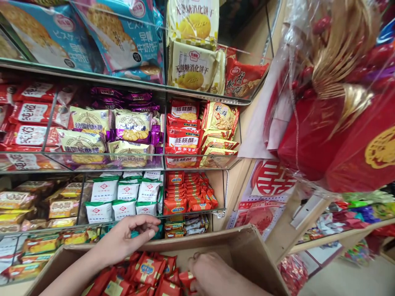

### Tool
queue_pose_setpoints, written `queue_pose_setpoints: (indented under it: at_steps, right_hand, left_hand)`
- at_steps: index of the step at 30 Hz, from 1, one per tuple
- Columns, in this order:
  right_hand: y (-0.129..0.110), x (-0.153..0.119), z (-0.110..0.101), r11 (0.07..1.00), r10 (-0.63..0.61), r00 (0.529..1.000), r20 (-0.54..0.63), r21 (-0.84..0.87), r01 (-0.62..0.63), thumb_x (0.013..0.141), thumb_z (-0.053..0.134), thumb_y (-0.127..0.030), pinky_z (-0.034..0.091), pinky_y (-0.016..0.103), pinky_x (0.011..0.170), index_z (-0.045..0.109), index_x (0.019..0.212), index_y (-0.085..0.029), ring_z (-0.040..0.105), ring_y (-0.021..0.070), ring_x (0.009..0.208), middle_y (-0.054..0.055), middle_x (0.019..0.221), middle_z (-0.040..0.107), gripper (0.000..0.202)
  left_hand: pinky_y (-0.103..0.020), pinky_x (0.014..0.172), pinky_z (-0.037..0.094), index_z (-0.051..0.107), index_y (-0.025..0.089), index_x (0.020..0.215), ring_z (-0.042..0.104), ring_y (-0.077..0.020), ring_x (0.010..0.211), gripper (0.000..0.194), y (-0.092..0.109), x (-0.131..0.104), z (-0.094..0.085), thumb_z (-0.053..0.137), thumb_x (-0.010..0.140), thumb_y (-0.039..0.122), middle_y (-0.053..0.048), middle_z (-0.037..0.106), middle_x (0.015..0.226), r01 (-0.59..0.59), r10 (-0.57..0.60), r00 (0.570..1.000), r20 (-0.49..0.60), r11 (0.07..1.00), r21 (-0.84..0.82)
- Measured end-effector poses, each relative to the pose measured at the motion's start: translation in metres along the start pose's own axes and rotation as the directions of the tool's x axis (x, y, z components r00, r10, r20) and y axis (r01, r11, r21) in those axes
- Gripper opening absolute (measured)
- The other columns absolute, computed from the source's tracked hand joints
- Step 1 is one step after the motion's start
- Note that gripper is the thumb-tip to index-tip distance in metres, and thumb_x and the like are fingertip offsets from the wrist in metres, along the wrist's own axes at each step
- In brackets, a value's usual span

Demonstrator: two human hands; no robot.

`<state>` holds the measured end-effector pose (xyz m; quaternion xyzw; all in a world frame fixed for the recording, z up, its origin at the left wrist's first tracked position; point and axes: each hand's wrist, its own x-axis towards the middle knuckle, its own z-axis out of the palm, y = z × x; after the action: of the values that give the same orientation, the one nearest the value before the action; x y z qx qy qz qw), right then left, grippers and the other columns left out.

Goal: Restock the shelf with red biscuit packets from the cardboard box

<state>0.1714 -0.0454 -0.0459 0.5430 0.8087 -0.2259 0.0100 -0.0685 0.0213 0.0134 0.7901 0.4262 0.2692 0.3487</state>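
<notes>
A cardboard box point(243, 250) fills the bottom of the view, with a pile of small red snack packets point(148, 269) inside. Over its far left rim, my left hand point(131, 236) is empty, its fingers loosely curved and the thumb apart. My right hand point(212, 269) reaches down into the box, its fingers closed at a red snack packet point(186, 279) on the pile's right side. Part of that packet is hidden by the hand. Just beyond the box, similar red packets point(175, 191) stand stacked in a shelf compartment, beside white and green packets point(125, 199).
Clear dividers and lips point(138, 161) edge the shelves of wrapped biscuits. Large blue biscuit bags point(123, 37) lie on the top shelf. Red plastic-wrapped decorations point(324, 135) hang close on the right, above another shelf point(342, 236) of colourful sweets.
</notes>
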Motion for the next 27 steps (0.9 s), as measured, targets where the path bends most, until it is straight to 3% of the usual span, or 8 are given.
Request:
queue_pose_setpoints:
  at_steps: [3, 5, 7, 10, 15, 18, 23, 27]
  right_hand:
    - [-0.008, -0.019, -0.036, 0.900, -0.111, 0.966, -0.232, 0.389, 0.197, 0.069, 0.063, -0.036, 0.045, 0.027, 0.061, 0.057, 0.079, -0.018, 0.060, 0.0199, 0.072, 0.004, 0.076, 0.064, 0.021]
    - [-0.012, -0.019, -0.052, 0.673, -0.070, 0.937, -0.341, 0.678, 0.297, 0.072, 0.061, -0.035, 0.044, 0.023, 0.058, 0.051, 0.081, -0.018, 0.059, 0.0151, 0.068, 0.001, 0.076, 0.062, 0.022]
    - [-0.014, -0.009, -0.058, 0.455, -0.013, 0.917, -0.399, 0.814, 0.361, 0.074, 0.060, -0.035, 0.044, 0.022, 0.056, 0.046, 0.084, -0.018, 0.058, 0.0122, 0.064, 0.000, 0.077, 0.061, 0.024]
    - [-0.011, 0.014, -0.055, 0.313, 0.061, 0.892, -0.447, 0.858, 0.408, 0.076, 0.059, -0.040, 0.045, 0.021, 0.050, 0.043, 0.083, -0.019, 0.056, 0.0104, 0.059, -0.002, 0.070, 0.059, 0.028]
    - [-0.003, 0.030, -0.047, 0.274, 0.131, 0.887, -0.444, 0.876, 0.398, 0.080, 0.052, -0.046, 0.047, 0.022, 0.047, 0.041, 0.072, -0.018, 0.050, 0.0081, 0.052, -0.004, 0.062, 0.053, 0.031]
    - [-0.003, 0.023, -0.048, 0.271, 0.099, 0.898, -0.428, 0.880, 0.390, 0.080, 0.053, -0.043, 0.048, 0.023, 0.050, 0.042, 0.072, -0.018, 0.052, 0.0077, 0.052, -0.005, 0.063, 0.053, 0.028]
    - [-0.005, 0.013, -0.048, 0.301, 0.009, 0.913, -0.408, 0.871, 0.387, 0.077, 0.060, -0.031, 0.047, 0.021, 0.056, 0.045, 0.092, -0.019, 0.055, 0.0099, 0.069, -0.001, 0.082, 0.061, 0.024]
    - [-0.005, 0.011, -0.045, 0.342, -0.014, 0.906, -0.423, 0.850, 0.402, 0.079, 0.058, -0.029, 0.047, 0.022, 0.063, 0.047, 0.095, -0.019, 0.058, 0.0116, 0.077, 0.002, 0.091, 0.063, 0.022]
  left_hand:
    - [-0.027, 0.081, 0.046, 0.064, 0.019, 0.097, 0.062, -0.0202, 0.087, 0.028, 0.005, 0.001, 0.001, 0.052, 0.081, 0.038, -0.005, 0.069, 0.092, -0.005, 0.003, 0.999, -0.036, 0.999, -0.044]
    - [-0.027, 0.081, 0.046, 0.060, 0.019, 0.105, 0.061, -0.0191, 0.087, 0.033, 0.015, 0.003, 0.005, 0.046, 0.084, 0.039, -0.005, 0.068, 0.093, -0.043, 0.042, 0.999, -0.018, 0.993, -0.110]
    - [-0.028, 0.084, 0.044, 0.053, 0.021, 0.117, 0.059, -0.0194, 0.093, 0.039, 0.025, 0.007, 0.011, 0.047, 0.083, 0.040, -0.005, 0.065, 0.102, -0.091, 0.106, 0.992, 0.071, 0.979, -0.182]
    - [-0.028, 0.088, 0.041, 0.047, 0.021, 0.122, 0.052, -0.0214, 0.105, 0.053, 0.034, 0.016, 0.022, 0.062, 0.074, 0.037, -0.006, 0.055, 0.120, -0.069, 0.110, 0.983, 0.146, 0.964, -0.258]
    - [-0.024, 0.064, 0.046, 0.049, 0.014, 0.111, 0.058, -0.0147, 0.074, 0.045, 0.023, 0.031, 0.031, 0.064, 0.073, 0.033, -0.006, 0.063, 0.091, 0.132, -0.007, 0.970, 0.243, 0.856, -0.499]
    - [-0.023, 0.070, 0.046, 0.052, 0.015, 0.105, 0.058, -0.0121, 0.075, 0.040, 0.017, 0.031, 0.032, 0.068, 0.071, 0.027, -0.003, 0.063, 0.090, 0.136, 0.005, 0.973, 0.233, 0.799, -0.586]
    - [-0.022, 0.068, 0.048, 0.055, 0.016, 0.101, 0.060, -0.0115, 0.072, 0.039, 0.018, 0.027, 0.032, 0.072, 0.067, 0.026, -0.001, 0.066, 0.085, 0.155, -0.034, 0.979, 0.200, 0.759, -0.632]
    - [-0.028, 0.080, 0.047, 0.060, 0.015, 0.097, 0.063, -0.0153, 0.083, 0.028, 0.019, 0.025, 0.030, 0.066, 0.073, 0.029, -0.004, 0.068, 0.094, 0.156, -0.005, 0.972, 0.233, 0.757, -0.634]
